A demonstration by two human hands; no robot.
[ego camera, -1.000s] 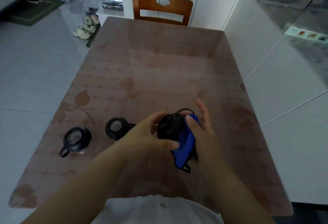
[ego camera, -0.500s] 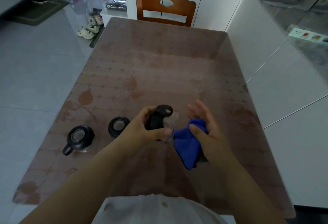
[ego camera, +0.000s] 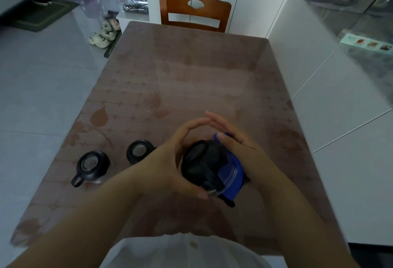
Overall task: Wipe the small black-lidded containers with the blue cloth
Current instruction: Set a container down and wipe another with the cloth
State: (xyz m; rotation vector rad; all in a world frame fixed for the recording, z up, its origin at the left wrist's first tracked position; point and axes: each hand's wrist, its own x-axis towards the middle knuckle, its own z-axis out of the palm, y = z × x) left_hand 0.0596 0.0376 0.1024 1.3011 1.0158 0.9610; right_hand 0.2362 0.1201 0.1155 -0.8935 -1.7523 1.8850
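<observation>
Black-lidded container (ego camera: 200,161) lies tilted above the table (ego camera: 191,76), the left hand (ego camera: 168,161) curled round its lid. The right hand (ego camera: 242,148) pins the blue cloth (ego camera: 235,175) against its clear body with the thumb, fingers straight. Two more containers (ego camera: 93,166) (ego camera: 139,150) stand on the table's left.

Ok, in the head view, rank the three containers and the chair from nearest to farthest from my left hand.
1. Held container, in the left hand's grip, with the right hand holding the cloth on it.
2. Middle container, on the table just left of the wrist.
3. Left container, loop-handled, farther left.
4. Chair, at the table's far end.
</observation>
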